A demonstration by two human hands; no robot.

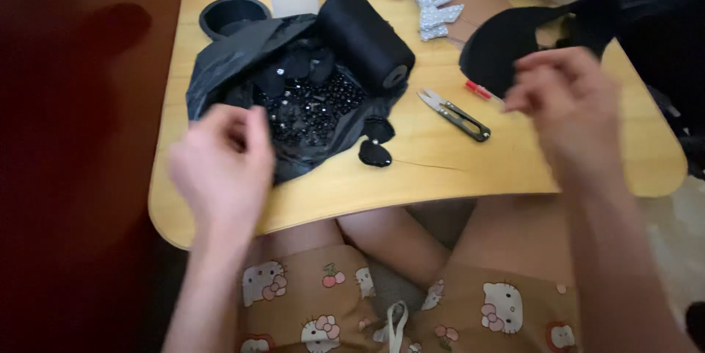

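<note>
The left hand (pixel 224 169) hovers with fingers loosely curled over the crumpled black plastic bag of dark beads (pixel 294 103) on the pale wooden table (pixel 440 162), while the right hand's (pixel 562 100) fingers pinch together beside a curved black fabric piece (pixel 507 41), both hands motion-blurred, so any held thread is indiscernible.

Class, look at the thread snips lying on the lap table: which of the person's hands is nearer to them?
Right. The right hand hovers just right of the thread snips; the left hand is farther away, across the open black bag of beads.
</note>
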